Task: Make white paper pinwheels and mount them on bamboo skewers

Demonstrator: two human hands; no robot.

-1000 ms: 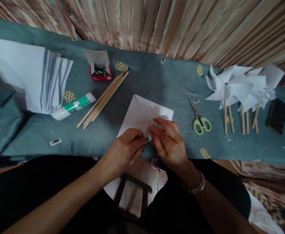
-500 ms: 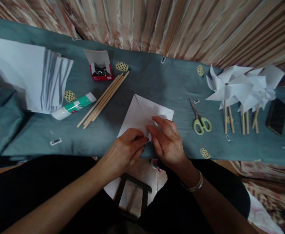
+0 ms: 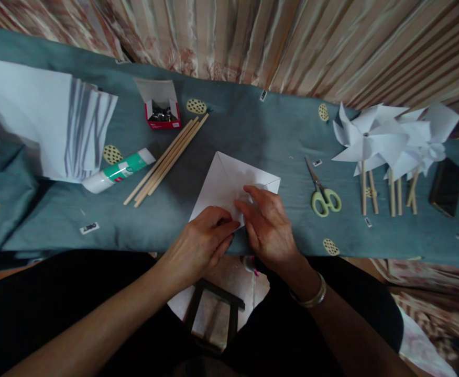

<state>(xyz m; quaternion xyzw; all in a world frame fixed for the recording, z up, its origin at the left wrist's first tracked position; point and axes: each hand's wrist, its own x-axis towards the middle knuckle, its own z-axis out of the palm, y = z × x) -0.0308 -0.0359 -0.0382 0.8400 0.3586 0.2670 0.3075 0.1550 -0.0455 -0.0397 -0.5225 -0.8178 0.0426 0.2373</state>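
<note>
A square of white paper (image 3: pixel 223 180) lies at the table's front edge, with diagonal lines running in from its two far corners. Its near part is hidden under my hands. My left hand (image 3: pixel 208 235) is closed on the paper's near edge, thumb and fingers pinched together. Over the paper's right side rests my right hand (image 3: pixel 271 222), its fingers apart and slightly bent, the fingertips on or just above the sheet. Green-handled scissors (image 3: pixel 322 196) lie to the right of that hand, blades pointing away from me.
Left of the paper are several wooden sticks (image 3: pixel 170 159), a glue tube (image 3: pixel 119 170), an open red box (image 3: pixel 162 118) of small metal pieces and a stack of white paper (image 3: pixel 29 115). Paper pinwheels (image 3: pixel 386 139) on sticks and a dark phone (image 3: pixel 446 187) lie at right. A curtain (image 3: pixel 229 42) hangs behind.
Almost nothing differs. The fingers of my right hand have shifted very slightly on the paper; my left hand and the sheet stay in place.
</note>
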